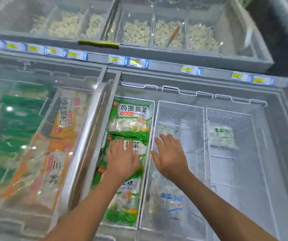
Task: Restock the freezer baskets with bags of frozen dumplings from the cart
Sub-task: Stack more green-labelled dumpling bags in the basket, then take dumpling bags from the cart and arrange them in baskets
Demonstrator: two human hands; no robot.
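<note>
Green dumpling bags (131, 119) under flat, spread left hand (122, 159); right hand (171, 159) spread, seemingly hovering, just beside.

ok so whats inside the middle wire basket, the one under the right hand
In the middle basket, a clear bag with blue print lies near its front, and a pale bag lies partly under the right hand. The hand and forearm hide what lies between them.

Head view: looks from above the person's own arms, forward and steeply down into the open chest freezer (277, 108).
Nearness: close, the wire baskets (179, 115) fill the middle.
Farther edge: a second freezer (244, 56) beyond.
Shared views: only one camera.
</note>
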